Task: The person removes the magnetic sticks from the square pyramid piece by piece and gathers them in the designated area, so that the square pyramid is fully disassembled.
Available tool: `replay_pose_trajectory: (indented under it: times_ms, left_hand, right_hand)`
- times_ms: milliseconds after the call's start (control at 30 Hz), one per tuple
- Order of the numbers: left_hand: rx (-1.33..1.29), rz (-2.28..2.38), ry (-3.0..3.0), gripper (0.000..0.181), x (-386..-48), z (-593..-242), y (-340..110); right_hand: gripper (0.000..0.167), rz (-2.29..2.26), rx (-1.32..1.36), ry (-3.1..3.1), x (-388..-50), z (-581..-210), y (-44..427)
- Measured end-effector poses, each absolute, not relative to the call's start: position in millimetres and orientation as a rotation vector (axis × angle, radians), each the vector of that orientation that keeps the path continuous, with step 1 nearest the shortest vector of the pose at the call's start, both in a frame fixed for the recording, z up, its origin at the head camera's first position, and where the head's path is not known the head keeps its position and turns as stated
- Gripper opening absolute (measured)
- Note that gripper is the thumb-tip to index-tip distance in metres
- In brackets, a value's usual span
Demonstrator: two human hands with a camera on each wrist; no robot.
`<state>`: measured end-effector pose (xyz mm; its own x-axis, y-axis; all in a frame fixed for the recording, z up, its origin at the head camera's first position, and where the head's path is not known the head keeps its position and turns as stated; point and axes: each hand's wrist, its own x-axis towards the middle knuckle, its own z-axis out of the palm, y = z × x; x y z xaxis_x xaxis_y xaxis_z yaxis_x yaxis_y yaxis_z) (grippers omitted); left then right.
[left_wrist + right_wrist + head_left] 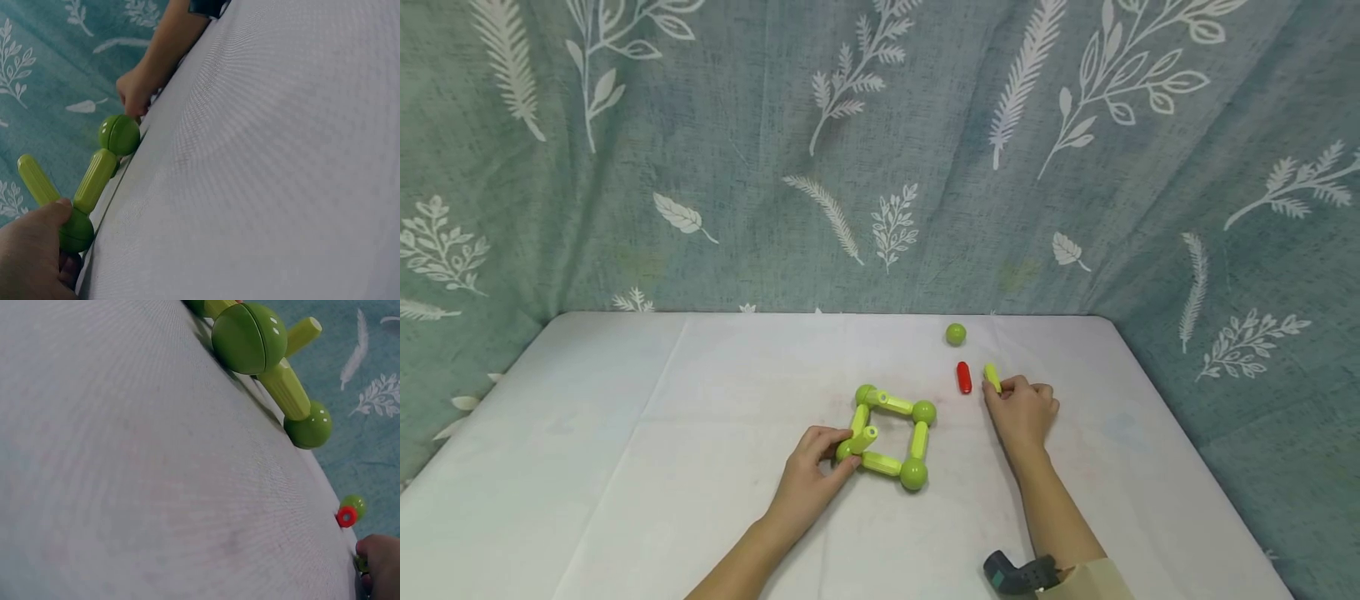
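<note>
- The frame lay flat on the bench, a square of green balls joined by lime rods, with further rods jutting from its two left corners.
- The left hand had thumb and fingers bent round the near-left corner, pinching it at the ball, by the foot of the jutting rod.
- The right hand, well apart from the frame, had its fingertips closed on the near end of a loose rod; how hard they squeezed, I couldn't tell.
- Just beside that lay a red rod, with a lone ball beyond.
- It all looked like hard moulded plastic to me: light, stiff, not easily broken. The glossy balls seemed the slippery part, and the lone one likely to roll if nudged.
- The rods looked easier to hold, their ridged sides giving fingertips some purchase; a pinch near the middle would leave both ends free.
- The frame's weak spots were probably its joints. I'd have steadied it low at a corner ball, and lifted it by two opposite corners rather than one rod.
</note>
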<state>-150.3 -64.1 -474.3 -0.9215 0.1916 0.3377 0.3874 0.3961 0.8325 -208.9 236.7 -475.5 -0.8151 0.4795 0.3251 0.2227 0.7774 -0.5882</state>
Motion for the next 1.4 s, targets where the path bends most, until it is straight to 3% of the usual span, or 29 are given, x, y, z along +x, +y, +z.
replay_pose_trajectory:
  times_ms: [300,567,767,1067,1400]
  left_hand:
    - [-0.528,-1.551,-2.454,0.033,-149.7,-475.2,-65.5]
    - [-0.568,-1.535,-2.455,0.044,-149.8,-477.1,-65.3]
    - [-0.532,-1.518,-2.477,0.038,-149.3,-477.7,-64.4]
    - [-0.495,-1.496,-2.539,0.037,-149.6,-475.9,-64.8]
    - [-0.447,-1.468,-2.516,0.046,-150.4,-476.3,-64.9]
  right_hand:
    - [0.041,0.705,-0.544,-2.553,-211.5,-475.3,233.7]
    - [0.047,0.736,-0.558,-2.527,-206.2,-471.6,233.5]
    - [0.042,0.763,-0.493,-2.456,-201.3,-465.0,229.7]
    - [0.025,1.272,-0.131,-2.520,-197.4,-450.2,197.7]
    - [0.021,1.640,0.190,-2.677,-194.2,-450.5,192.1]
